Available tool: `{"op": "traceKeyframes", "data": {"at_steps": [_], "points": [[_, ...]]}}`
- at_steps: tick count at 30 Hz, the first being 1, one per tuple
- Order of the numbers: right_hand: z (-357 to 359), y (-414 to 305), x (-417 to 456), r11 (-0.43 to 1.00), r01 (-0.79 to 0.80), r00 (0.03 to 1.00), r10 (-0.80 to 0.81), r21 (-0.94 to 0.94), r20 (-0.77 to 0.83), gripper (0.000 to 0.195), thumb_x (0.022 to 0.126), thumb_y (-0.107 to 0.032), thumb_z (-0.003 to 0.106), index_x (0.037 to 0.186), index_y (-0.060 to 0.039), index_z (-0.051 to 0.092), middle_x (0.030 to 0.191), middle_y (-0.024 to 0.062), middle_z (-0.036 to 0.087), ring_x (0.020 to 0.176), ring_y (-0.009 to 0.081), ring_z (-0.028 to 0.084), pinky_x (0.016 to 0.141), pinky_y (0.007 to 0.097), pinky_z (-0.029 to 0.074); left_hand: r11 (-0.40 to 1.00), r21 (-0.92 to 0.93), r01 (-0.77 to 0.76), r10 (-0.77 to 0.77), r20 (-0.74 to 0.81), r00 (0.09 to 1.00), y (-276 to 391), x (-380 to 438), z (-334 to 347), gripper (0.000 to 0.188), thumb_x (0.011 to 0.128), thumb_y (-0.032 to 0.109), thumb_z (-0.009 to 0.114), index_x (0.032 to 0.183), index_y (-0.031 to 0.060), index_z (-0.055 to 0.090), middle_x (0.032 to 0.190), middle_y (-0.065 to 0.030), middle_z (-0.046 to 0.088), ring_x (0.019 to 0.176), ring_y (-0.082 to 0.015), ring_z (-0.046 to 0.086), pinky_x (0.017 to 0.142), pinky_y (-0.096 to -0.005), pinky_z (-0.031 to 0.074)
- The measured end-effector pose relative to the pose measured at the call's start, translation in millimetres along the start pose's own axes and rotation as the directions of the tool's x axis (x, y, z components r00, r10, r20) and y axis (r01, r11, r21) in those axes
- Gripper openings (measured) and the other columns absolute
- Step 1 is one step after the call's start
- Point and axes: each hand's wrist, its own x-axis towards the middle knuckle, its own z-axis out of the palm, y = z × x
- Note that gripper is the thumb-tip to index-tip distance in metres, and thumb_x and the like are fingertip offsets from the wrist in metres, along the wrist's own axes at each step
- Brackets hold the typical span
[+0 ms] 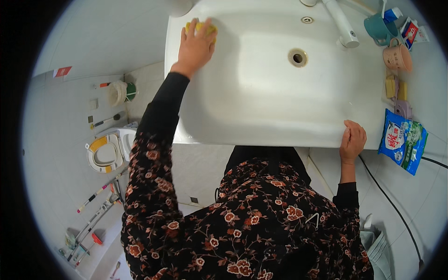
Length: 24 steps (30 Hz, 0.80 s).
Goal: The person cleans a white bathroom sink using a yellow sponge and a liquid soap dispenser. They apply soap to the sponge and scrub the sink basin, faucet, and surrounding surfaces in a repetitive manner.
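My left hand (196,47) lies palm down at the far left corner of a white ceramic washbasin (266,99). Its fingers are spread over a yellow sponge or cloth (212,29), pressed against the basin's surface and mostly covered by the hand. My right hand (352,141) rests on the front rim near the basin's right corner, loosely curled, with nothing seen in it. A round drain (298,57) and a white faucet (344,29) are further back, between the two hands.
Along the right ledge stand a teal cup (379,29), a pink mug (397,57), yellow soap bars (390,86) and a blue detergent bag (402,141). A black cable (390,201) hangs at right. Down left are a toilet with a padded seat (105,154) and long-handled tools (99,213).
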Motion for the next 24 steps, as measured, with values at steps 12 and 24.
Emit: {"op": "traceKeyframes", "data": {"at_steps": [12,24], "points": [[-2,-5,6,0.999,-0.051,0.997,0.052,0.018,-0.048,0.017,0.086,-0.011,0.056,0.097,-0.0123,0.07,0.103,0.0004,0.069,0.104,0.0221,0.06,0.098,0.0377,0.041,0.623,-0.42,-0.66,0.782,0.301,0.546,63,-32,16,0.019,0.083,0.005,0.061,0.099,0.0129,0.066,0.123,-0.004,0.057,0.12,-0.0274,0.05,0.109,-0.0434,0.034],[0,-4,6,0.992,-0.108,0.991,0.113,0.072,-0.077,0.02,0.08,-0.011,0.056,0.096,-0.0104,0.068,0.102,0.0015,0.069,0.103,0.0243,0.062,0.099,0.0421,0.041,0.883,-0.469,0.024,-0.046,-0.035,0.998,193,107,114,0.021,0.084,0.014,0.063,0.105,0.0142,0.064,0.12,-0.0101,0.058,0.106,-0.0329,0.058,0.089,-0.0414,0.051]]}}
